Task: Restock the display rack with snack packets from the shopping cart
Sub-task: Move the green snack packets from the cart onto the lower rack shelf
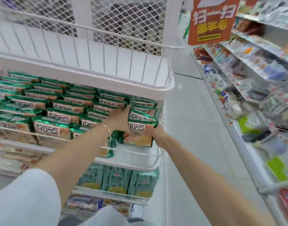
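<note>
- White wire display rack (166, 85) stands in tiers; green snack packets (58, 126) fill its middle tier, left of the fingers.
- Left hand (122, 119), bracelet (107, 129) on the wrist, lays straight fingers against the stacked packets.
- Right hand (154, 132), just beside it, has its fingers clamped on one snack packet (136, 137) at the tier's right end.
- Pale tiled floor (189, 128) runs right of both hands to stocked store shelves (254, 70); an orange sign (210, 22) hangs above.
</note>
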The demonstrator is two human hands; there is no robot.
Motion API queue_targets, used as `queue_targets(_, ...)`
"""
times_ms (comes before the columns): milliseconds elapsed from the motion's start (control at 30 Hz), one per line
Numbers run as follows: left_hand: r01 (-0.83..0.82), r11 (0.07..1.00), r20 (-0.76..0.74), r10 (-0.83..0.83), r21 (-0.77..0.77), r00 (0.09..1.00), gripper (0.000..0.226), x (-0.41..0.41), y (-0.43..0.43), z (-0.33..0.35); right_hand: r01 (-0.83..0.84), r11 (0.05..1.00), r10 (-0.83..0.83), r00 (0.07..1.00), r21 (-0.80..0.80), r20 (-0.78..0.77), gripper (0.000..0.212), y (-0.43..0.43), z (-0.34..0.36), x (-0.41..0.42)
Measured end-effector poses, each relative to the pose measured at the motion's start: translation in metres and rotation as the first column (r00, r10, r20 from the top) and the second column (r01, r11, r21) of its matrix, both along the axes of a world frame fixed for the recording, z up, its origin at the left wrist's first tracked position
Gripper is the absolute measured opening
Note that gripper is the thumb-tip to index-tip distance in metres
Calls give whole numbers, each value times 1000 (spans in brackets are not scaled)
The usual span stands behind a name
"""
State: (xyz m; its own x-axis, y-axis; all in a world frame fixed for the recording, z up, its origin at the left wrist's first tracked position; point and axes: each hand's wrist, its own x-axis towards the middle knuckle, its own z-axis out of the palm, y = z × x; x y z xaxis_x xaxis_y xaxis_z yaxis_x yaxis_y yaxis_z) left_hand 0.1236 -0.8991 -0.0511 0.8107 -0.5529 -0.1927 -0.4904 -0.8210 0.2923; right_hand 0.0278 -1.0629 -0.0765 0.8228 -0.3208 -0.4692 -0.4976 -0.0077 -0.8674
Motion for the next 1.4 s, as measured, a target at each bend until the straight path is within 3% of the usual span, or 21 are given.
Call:
queue_targets(67, 29, 997, 102, -36, 65, 994, 146, 1, 1, -10, 59, 997, -59, 998, -43, 11, 56, 8, -8, 12)
queue_targets(200, 26, 977, 346, -100, 214, 933, 134, 6, 5, -10, 235, 972, -234, 972, -20, 29, 59, 18, -10, 28)
queue_targets(367, 83, 901, 266, -212, 426, 940, 134, 21, 11, 6, 162, 982, -165, 986, 97, 16, 89, 23, -22, 22)
queue_targets(467, 118, 850, 272, -292, 513, 917, 130, 26, 6, 17, 121, 978, -138, 986, 171, 90, 91, 21, -26, 18)
queue_targets(567, 139, 848, 270, -312, 512, 911, 137, 25, 4, 15, 94, 992, -104, 988, 85, 116, 120, 18, -25, 17)
queue_targets(633, 157, 884, 220, -276, 441, 936, 144, 23, 10, 4, 87, 996, -77, 970, -32, 229, 137, 20, -24, 14)
queue_targets(700, 170, 891, 196, -273, 421, 942, 146, 21, 12, -6, 43, 942, 74, 940, -332, 332, 130, 23, -15, 9)
queue_targets(733, 165, 887, 195, -270, 431, 943, 147, 19, 11, -9, -33, 825, 230, 932, -565, 281, 127, 23, -13, 7)
queue_targets(767, 150, 885, 205, -262, 440, 943, 148, 18, 9, -12, -122, 631, 360, 921, -766, 150, 126, 24, -11, 4)
queue_targets(833, 112, 887, 247, -243, 447, 938, 147, 17, 3, -14, -268, 270, 462, 879, -925, -120, 124, 19, -15, 5)
queue_targets(867, 92, 891, 268, -230, 445, 936, 146, 16, 1, -14, -313, 193, 459, 866, -930, -197, 123, 16, -16, 6)
queue_targets(1000, 44, 916, 287, -171, 399, 943, 142, 15, 0, -16, -363, 141, 444, 855, -921, -269, 121, 10, -13, 12)
queue_targets(1133, 125, 939, 204, -197, 321, 959, 138, 14, 13, -9, -401, 231, 427, 860, -886, -278, 110, 15, -5, 10)
queue_targets(1233, 121, 974, 201, -159, 192, 967, 116, 9, 45, 8, -289, 223, 376, 907, -931, -191, 80, 28, 6, 10)
queue_targets(1400, -64, 998, 334, 54, 17, 941, 70, 6, 145, 30, -144, 232, 449, 893, -962, -25, 68, 100, 36, 22)
